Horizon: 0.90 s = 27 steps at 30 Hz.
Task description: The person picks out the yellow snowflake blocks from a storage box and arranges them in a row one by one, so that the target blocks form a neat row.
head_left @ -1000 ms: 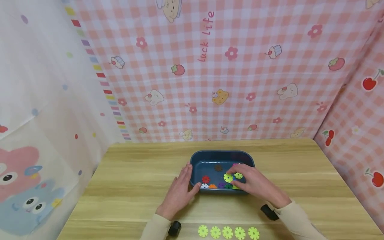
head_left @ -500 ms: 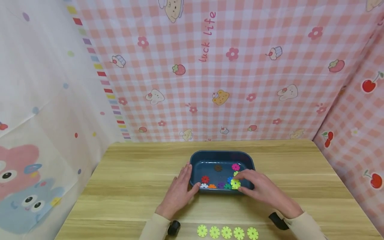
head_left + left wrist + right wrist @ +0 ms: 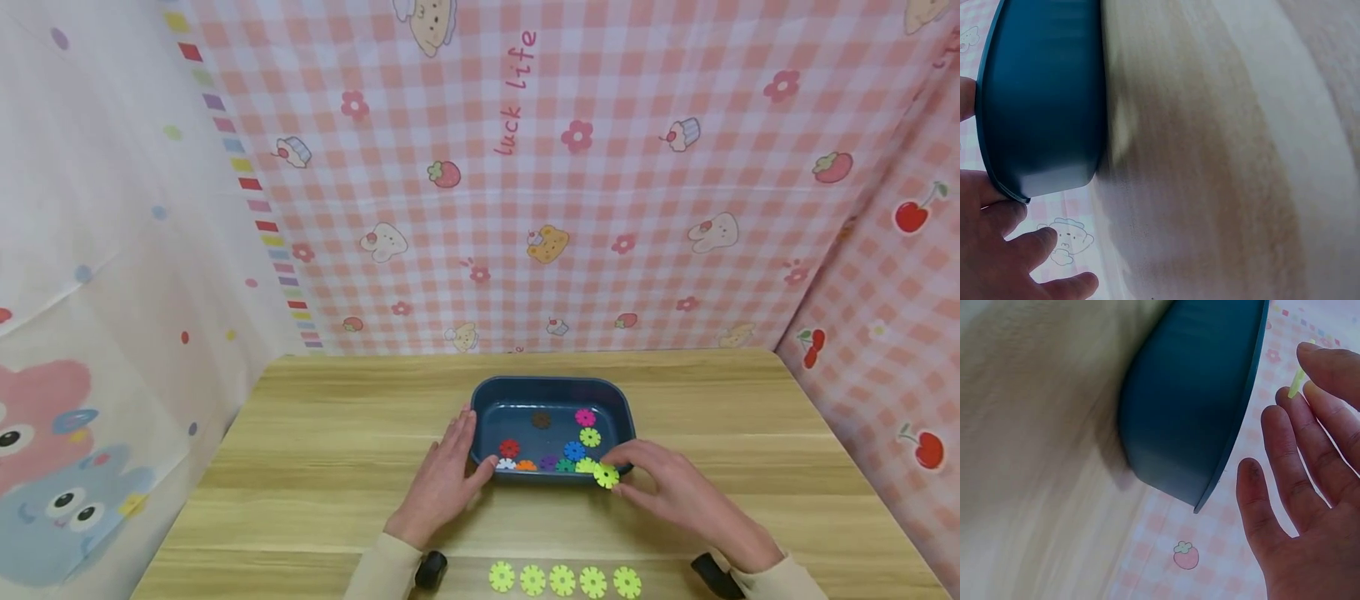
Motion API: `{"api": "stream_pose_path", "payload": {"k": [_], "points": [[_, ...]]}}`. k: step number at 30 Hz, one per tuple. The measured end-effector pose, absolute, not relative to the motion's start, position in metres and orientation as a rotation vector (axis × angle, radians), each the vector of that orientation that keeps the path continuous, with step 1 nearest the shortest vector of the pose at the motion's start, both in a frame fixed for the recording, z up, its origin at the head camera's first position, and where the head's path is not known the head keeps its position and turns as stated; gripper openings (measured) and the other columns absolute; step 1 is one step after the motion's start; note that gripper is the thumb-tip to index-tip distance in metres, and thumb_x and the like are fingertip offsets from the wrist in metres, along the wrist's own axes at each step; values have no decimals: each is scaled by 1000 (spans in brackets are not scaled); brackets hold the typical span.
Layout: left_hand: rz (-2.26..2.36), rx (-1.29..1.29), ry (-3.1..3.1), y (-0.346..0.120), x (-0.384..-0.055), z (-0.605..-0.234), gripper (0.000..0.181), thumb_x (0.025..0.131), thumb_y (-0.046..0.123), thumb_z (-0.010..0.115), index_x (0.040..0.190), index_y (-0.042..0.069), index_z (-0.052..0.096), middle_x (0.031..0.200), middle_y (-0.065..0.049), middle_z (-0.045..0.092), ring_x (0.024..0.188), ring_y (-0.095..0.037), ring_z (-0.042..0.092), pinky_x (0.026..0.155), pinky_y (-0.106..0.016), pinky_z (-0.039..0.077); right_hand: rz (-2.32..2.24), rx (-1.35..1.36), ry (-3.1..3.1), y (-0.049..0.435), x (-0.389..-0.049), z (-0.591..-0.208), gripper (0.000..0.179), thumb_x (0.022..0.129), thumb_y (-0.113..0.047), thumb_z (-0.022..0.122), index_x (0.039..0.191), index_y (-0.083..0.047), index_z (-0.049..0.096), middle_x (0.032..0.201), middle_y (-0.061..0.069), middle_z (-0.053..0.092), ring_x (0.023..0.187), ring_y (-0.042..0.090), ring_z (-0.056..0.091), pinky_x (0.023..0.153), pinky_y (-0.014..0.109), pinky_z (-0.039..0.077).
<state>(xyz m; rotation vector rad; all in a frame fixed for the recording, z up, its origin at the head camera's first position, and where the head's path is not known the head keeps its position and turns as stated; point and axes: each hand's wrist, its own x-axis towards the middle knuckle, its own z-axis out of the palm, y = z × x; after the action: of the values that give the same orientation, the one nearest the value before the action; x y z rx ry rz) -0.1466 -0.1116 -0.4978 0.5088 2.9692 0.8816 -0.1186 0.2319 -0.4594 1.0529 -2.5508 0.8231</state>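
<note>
A dark blue plastic tub (image 3: 506,423) with rounded corners stands on the wooden table. My left hand (image 3: 441,485) rests against its left end with fairly straight fingers, the thumb on the front rim; in the left wrist view the fingers (image 3: 1035,247) spread past the corner. Between thumb and fingertips, my right hand (image 3: 678,492) pinches a yellow-green snowflake disc (image 3: 606,476) at the tub's front right rim. The right wrist view shows this disc (image 3: 1297,380) edge-on, with the other fingers spread. Inside the tub lie several discs, including pink (image 3: 585,417), blue (image 3: 574,451), red (image 3: 509,448) and yellow-green (image 3: 590,437).
Near the table's front edge, several yellow-green discs (image 3: 562,580) lie flat in a row. Behind the table (image 3: 360,417) hangs a pink checked cloth (image 3: 480,208), with more cloth at both sides.
My right hand has carried the pinched yellow-green disc from inside the tub rightward and toward me, to the front rim. The left hand has stayed at the tub's left end.
</note>
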Motion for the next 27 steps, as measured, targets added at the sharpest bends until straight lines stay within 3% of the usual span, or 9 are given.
{"api": "stream_pose_path", "payload": {"k": [10, 27], "points": [[902, 513, 2970, -111, -148, -498, 79, 106, 47, 54, 163, 2, 25, 172, -11, 19, 155, -37, 24, 118, -65, 27, 799, 1043, -2546, 242, -101, -470, 41, 78, -3, 88, 113, -18, 73, 107, -7, 72, 94, 10, 67, 80, 36, 60], [911, 507, 2973, -111, -147, -500, 79, 106, 46, 55, 163, 1, 26, 171, -14, 21, 155, -38, 25, 118, -66, 28, 927, 852, -3000, 259, -69, -474, 22, 95, -26, 77, 116, -26, 71, 114, -16, 67, 101, 7, 62, 90, 34, 58]]}}
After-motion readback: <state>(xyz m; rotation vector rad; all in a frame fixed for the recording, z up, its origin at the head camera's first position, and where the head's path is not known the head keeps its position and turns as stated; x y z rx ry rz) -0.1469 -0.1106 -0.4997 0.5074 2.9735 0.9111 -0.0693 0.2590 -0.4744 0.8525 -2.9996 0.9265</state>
